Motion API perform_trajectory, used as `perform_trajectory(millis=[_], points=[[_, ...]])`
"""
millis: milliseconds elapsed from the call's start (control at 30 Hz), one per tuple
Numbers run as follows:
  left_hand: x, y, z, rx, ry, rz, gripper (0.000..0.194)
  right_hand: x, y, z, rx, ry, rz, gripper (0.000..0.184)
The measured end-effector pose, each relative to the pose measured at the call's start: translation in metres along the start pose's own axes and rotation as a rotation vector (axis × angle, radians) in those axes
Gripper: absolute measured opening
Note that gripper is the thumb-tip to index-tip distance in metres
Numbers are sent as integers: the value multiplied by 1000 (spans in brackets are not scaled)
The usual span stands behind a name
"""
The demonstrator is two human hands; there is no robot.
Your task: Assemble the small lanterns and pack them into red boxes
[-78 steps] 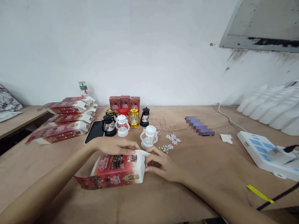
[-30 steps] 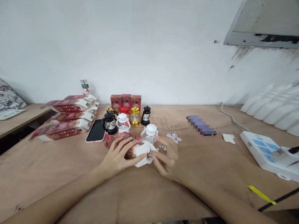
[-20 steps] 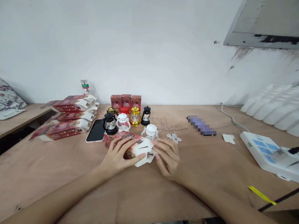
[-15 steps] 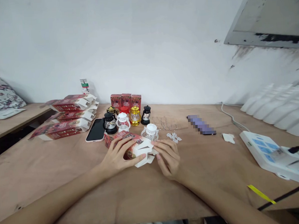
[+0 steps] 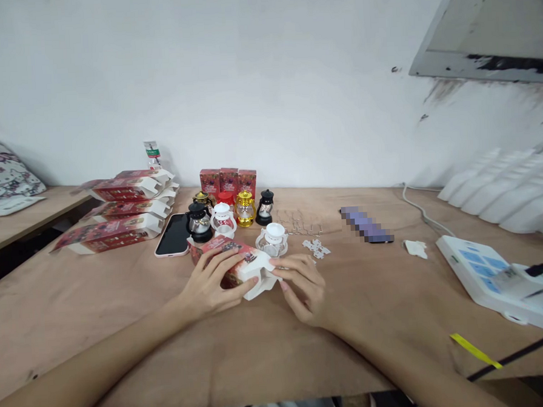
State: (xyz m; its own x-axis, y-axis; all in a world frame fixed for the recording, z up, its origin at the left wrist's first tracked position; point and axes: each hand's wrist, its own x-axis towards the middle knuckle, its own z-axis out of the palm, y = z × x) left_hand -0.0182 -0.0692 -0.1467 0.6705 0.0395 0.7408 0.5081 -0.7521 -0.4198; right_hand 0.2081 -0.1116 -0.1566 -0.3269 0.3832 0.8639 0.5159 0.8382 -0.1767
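Note:
A red printed cardboard box point(image 5: 238, 258) lies on the table in front of me, its white end flaps facing right. My left hand point(image 5: 214, 283) is wrapped over the box, fingers on top and thumb along the near side by the flaps. With fingertips and thumb, my right hand point(image 5: 303, 287) pinches the white flaps at the right end. Just behind the box is a white mini lantern point(image 5: 272, 240). Farther back, another white lantern point(image 5: 223, 220), a gold lantern point(image 5: 245, 209) and black lanterns point(image 5: 199, 222) stand close together.
Stacked open red boxes point(image 5: 122, 232) lie at the left, beside a phone point(image 5: 173, 235). Three small red boxes point(image 5: 229, 181) stand near the wall. Wire pieces point(image 5: 300, 222) and small white pieces point(image 5: 316, 248) lie right of centre. A power strip point(image 5: 498, 282) sits at the right.
The white flaps at the box's right end have been folded inward somewhat under my right fingers. My left hand keeps its hold on the box.

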Motion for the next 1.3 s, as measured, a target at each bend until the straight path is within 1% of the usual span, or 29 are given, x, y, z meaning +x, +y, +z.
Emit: perform_trajectory(millis=[167,300,433,533,633,733,867,933,1033,1200,1300], points=[[-2,4,-2,-48,-45,-2,32,-1,3,1,35,41,-49,26],[-1,6,-4,-85,-33,-55,32,-1,1,3,43,-11,-32,24],[1,7,-6,-135,12,-86,33,-2,0,4,99,-75,55,28],[1,9,-6,-169,18,-112,33,-3,1,5,117,-92,53,34],[0,11,-5,-194,14,-132,40,-3,0,4,135,-123,19,36],[-1,13,-5,-194,0,-160,49,-4,-1,2,223,-181,30,37],[-2,14,-5,-180,-28,-189,51,-4,-1,1,332,-184,136,34],[-2,15,-4,-186,-20,-188,48,-3,0,3,403,-225,210,30],[-2,17,-4,-207,-10,-175,43,-2,2,7,594,-299,351,28],[0,22,-3,-214,0,-126,40,-4,2,15,992,-296,647,26],[2,24,-3,-215,19,-85,36,-4,0,17,1117,-286,711,26]])
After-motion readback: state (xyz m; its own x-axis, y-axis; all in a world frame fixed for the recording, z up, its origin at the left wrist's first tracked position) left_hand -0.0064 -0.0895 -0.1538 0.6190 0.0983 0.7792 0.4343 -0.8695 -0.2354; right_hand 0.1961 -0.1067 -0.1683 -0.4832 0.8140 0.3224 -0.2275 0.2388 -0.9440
